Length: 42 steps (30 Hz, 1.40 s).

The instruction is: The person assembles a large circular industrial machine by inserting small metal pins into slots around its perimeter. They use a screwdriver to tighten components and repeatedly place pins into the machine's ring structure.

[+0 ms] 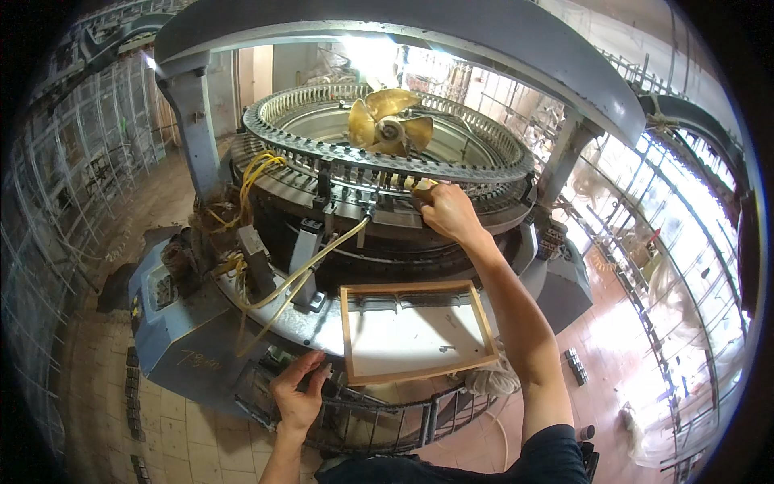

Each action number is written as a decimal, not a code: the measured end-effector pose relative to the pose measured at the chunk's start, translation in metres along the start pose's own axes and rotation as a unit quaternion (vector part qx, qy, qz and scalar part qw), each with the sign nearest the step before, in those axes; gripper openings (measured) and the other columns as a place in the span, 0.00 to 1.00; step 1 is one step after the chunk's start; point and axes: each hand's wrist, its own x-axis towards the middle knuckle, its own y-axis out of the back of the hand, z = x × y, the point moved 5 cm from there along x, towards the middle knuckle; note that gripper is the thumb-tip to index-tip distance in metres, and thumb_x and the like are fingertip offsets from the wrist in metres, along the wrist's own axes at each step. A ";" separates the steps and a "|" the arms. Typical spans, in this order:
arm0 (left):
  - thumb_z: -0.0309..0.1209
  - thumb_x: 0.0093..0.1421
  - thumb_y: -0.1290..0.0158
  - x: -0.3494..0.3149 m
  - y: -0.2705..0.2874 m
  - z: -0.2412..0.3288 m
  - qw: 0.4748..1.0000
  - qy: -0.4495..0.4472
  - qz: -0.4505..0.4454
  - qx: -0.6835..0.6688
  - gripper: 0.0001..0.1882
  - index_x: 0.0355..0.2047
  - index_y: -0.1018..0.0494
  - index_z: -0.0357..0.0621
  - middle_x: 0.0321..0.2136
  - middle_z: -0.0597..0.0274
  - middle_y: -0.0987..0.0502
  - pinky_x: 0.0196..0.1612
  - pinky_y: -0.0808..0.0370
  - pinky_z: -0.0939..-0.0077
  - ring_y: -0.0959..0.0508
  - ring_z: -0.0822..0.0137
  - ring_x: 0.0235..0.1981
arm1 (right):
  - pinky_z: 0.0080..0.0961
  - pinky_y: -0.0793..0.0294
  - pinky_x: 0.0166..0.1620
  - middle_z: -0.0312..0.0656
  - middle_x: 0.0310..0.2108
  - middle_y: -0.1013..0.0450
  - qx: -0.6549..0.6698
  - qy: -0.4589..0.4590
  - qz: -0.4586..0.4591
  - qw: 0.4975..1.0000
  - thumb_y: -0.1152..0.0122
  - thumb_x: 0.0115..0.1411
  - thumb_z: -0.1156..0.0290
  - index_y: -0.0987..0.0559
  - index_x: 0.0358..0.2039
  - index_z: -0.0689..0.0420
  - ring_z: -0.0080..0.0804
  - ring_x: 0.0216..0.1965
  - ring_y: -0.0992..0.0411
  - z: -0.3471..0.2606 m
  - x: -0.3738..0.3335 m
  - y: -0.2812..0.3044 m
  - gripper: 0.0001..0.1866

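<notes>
In front of me stands a large circular knitting machine with a toothed metal ring. My right hand reaches to the front of the ring, its fingers closed at the row of parts below the upper rim. A small yellowish-brown piece shows by its fingertips; its kind is unclear. Low on the left, my left hand hovers near the machine's lower edge, thumb and fingers loosely bent and apart, with nothing I can make out in it. Between my arms lies a shallow wood-framed tray with a white bottom, holding several thin dark needle-like pieces.
A brass-coloured fan sits inside the ring. Yellow tubes run across the machine's left front. A grey overhead arch spans it on posts. Wire racks stand left and right. Off-white yarn hangs beside the tray.
</notes>
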 end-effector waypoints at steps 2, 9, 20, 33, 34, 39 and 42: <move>0.14 0.57 0.36 0.000 -0.001 0.001 1.000 -0.010 -0.004 0.019 0.17 0.47 0.18 0.37 0.40 0.54 0.14 0.46 0.18 0.73 0.13 0.65 0.41 | 0.49 0.19 0.39 0.61 0.26 0.22 -0.015 0.022 0.002 1.000 0.39 0.50 0.73 0.20 0.24 0.66 0.61 0.32 0.21 -0.002 0.007 -0.004 0.08; 0.14 0.57 0.36 -0.002 -0.002 -0.002 1.000 0.003 -0.015 0.025 0.17 0.48 0.18 0.38 0.41 0.53 0.14 0.46 0.17 0.72 0.13 0.65 0.42 | 0.48 0.21 0.40 0.57 0.29 0.21 -0.127 0.007 -0.017 0.992 0.40 0.55 0.77 0.14 0.30 0.56 0.57 0.35 0.20 -0.012 0.004 -0.009 0.07; 0.20 0.61 0.39 0.101 -0.073 0.116 0.949 -0.271 -0.146 0.067 0.22 0.57 0.24 0.39 0.48 0.50 0.16 0.47 0.16 0.63 0.14 0.57 0.46 | 0.37 0.19 0.43 0.55 0.32 0.19 0.066 -0.046 0.025 0.996 0.45 0.45 0.82 0.11 0.33 0.59 0.55 0.35 0.18 0.007 0.005 -0.012 0.17; 0.13 0.51 0.49 0.239 -0.209 0.110 0.890 -0.281 -0.141 0.329 0.19 0.44 0.35 0.34 0.27 0.30 0.25 0.44 0.28 0.41 0.24 0.31 0.37 | 0.49 0.21 0.41 0.68 0.32 0.21 0.099 -0.130 0.025 0.986 0.38 0.50 0.75 0.15 0.31 0.69 0.64 0.36 0.20 0.019 0.008 -0.023 0.11; 0.13 0.51 0.49 0.239 -0.209 0.107 0.882 -0.301 -0.148 0.330 0.19 0.44 0.36 0.33 0.26 0.31 0.25 0.42 0.30 0.40 0.25 0.31 0.36 | 0.49 0.21 0.41 0.68 0.31 0.22 0.108 -0.117 0.028 0.987 0.37 0.49 0.76 0.15 0.30 0.69 0.64 0.35 0.20 0.018 0.008 -0.023 0.11; 0.14 0.51 0.50 0.246 -0.212 0.098 0.865 -0.364 -0.160 0.306 0.17 0.43 0.37 0.31 0.21 0.35 0.26 0.34 0.31 0.40 0.25 0.30 0.28 | 0.50 0.20 0.42 0.68 0.29 0.22 0.088 -0.115 0.039 0.989 0.38 0.47 0.76 0.18 0.25 0.71 0.65 0.36 0.20 0.018 0.008 -0.021 0.09; 0.15 0.52 0.51 0.250 -0.215 0.094 0.866 -0.344 -0.178 0.316 0.17 0.42 0.37 0.30 0.20 0.35 0.26 0.34 0.30 0.40 0.24 0.30 0.28 | 0.51 0.20 0.43 0.68 0.30 0.22 0.110 -0.119 0.017 0.987 0.39 0.47 0.77 0.17 0.26 0.71 0.65 0.36 0.20 0.019 0.010 -0.022 0.09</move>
